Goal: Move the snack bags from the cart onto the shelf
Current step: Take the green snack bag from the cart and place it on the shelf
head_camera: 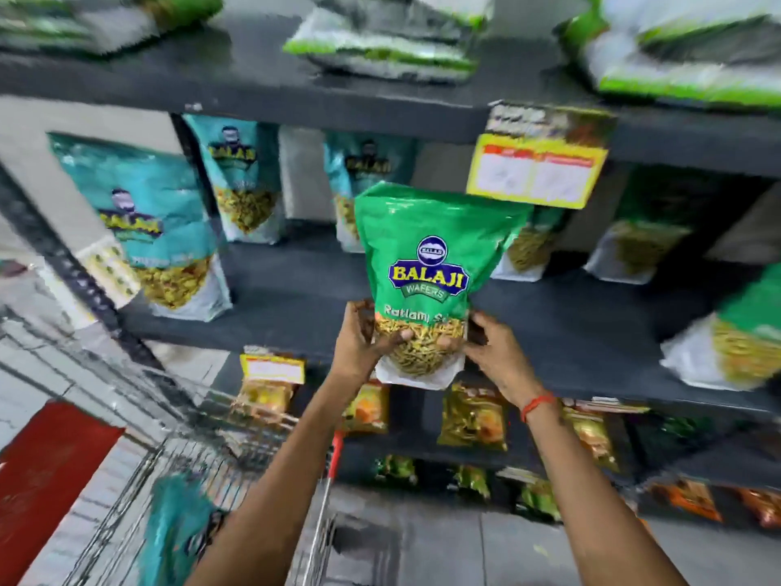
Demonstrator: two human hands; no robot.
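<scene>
While both arms reach up, left hand point(361, 338) and right hand point(492, 346) clasp green bag point(431, 255).

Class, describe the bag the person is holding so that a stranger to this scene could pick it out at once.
Find the dark middle shelf in front of the person. Before its front edge, the left hand and right hand grip the green bag upright by its base. Unlike the blurred neighbours, its "Balaji Wafers" logo reads sharply.

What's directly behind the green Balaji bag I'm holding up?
Behind the green bag: dark shelf board and part of a teal bag. Whatever stands straight behind it is covered.
</scene>
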